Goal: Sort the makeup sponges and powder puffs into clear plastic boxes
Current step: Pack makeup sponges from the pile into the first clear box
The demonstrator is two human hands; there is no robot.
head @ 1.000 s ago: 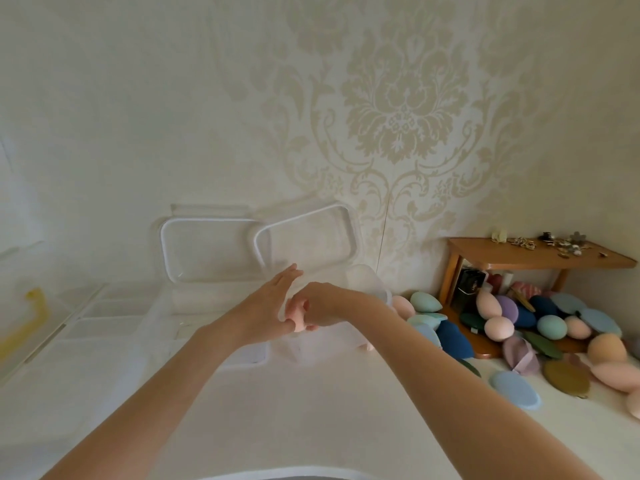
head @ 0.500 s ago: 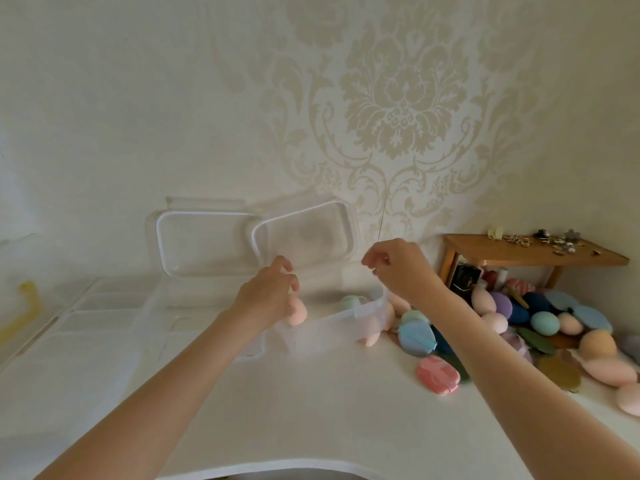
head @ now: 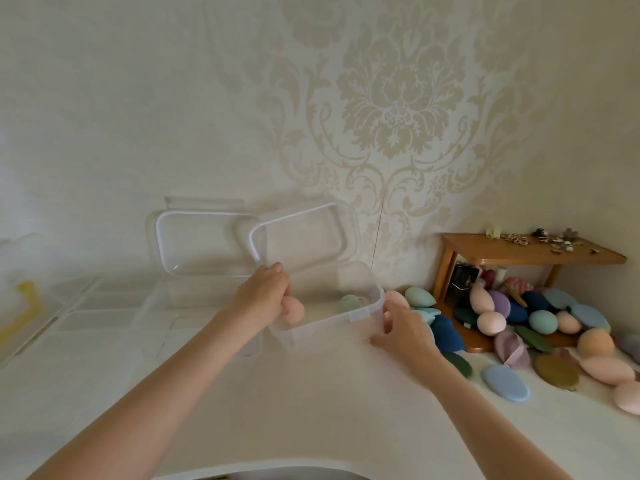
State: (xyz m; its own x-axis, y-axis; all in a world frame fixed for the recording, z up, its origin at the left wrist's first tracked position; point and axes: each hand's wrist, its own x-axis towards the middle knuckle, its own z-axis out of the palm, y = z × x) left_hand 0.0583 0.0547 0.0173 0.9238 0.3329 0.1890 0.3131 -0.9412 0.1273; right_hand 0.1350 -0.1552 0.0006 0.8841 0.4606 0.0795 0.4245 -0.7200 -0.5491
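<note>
A clear plastic box (head: 329, 320) stands open on the white table, with a mint sponge (head: 348, 303) inside. My left hand (head: 263, 296) is closed around a pink egg-shaped sponge (head: 294, 310) at the box's left end, just over the rim. My right hand (head: 398, 329) grips the box's front right corner, thumb on the front wall and fingers on the side. Another pink sponge (head: 394, 298) lies just behind that hand, outside the box. A pile of coloured sponges and flat puffs (head: 519, 317) lies to the right.
Two clear lids (head: 204, 244) lean against the patterned wall behind the box. More clear boxes (head: 104, 306) stand to the left. A small wooden shelf (head: 533, 252) with trinkets stands over the pile. A blue puff (head: 505, 382) and an olive puff (head: 556, 372) lie nearer the table's front.
My right hand has come down from above the box's right end to its front right corner. My left hand has kept the pink sponge at the box's left end.
</note>
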